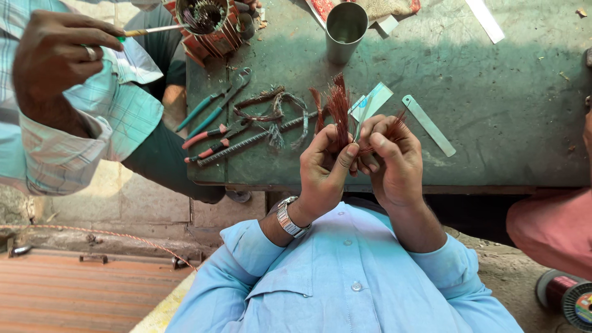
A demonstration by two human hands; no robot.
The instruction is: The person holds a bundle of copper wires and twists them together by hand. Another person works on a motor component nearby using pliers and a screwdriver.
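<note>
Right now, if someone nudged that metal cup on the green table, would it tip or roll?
The metal cup looks tall and narrow, so a push near its rim would probably tip it. It seems thin-walled and empty, likely light. Once on its side, its round wall would probably roll across the green table.

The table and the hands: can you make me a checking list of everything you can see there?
Surface: green worn table, scratched and dusty.
Job's things: bundle of copper wires held upright by left hand; right hand pinches a few strands.
Clutter: pliers, metal cup, metal strip, loose wire loops.
Grippers: both hands closed on the wires.
Cables: wire spool on the ground.
Surroundings: another person's hand holding a thin tool at a motor winding.
</note>
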